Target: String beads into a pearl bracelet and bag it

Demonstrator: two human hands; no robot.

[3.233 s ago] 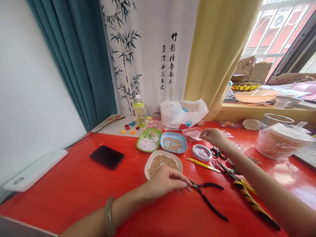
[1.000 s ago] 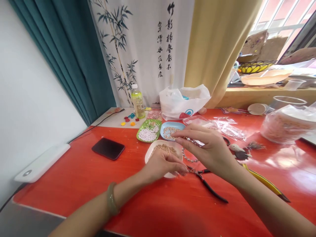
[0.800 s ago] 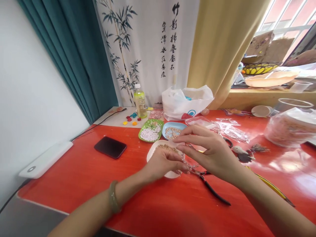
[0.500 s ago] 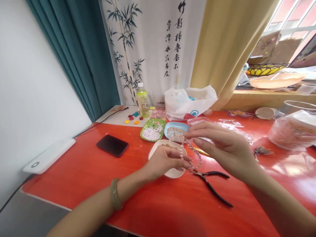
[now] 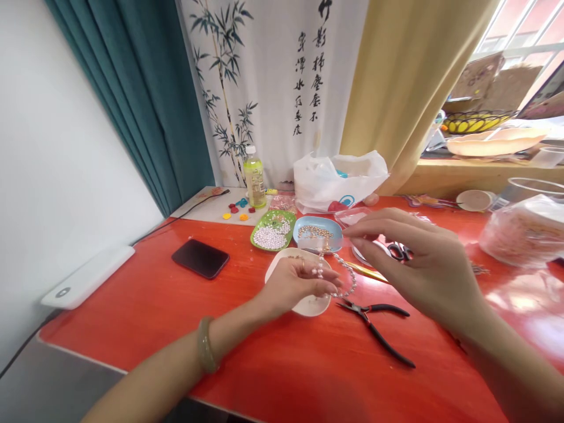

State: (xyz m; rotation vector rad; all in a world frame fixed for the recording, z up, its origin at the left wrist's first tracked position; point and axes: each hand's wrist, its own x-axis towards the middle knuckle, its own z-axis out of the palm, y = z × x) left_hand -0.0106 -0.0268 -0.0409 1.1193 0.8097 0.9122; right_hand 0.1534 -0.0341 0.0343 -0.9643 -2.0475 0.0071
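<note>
A looped strand of small pale beads hangs from my left hand, pinched between thumb and fingers above the white dish. Up and to the right, my right hand is closed, its thumb and fingertips together near the top of the loop. Whatever those fingertips hold is too fine to make out. Black-handled pliers lie open on the red table just right of my left hand. Behind the hands are a green tray of white beads and a blue tray of gold-coloured beads.
A phone and a white power strip lie on the left. At the back stand a drink bottle and a white plastic bag. Scissors lie partly behind my right hand; a bagged tub stands far right.
My right hand has drawn away to the right and slightly up from the strand, uncovering the scissors and blue tray. The loop has shifted a little left and up with my left hand.
</note>
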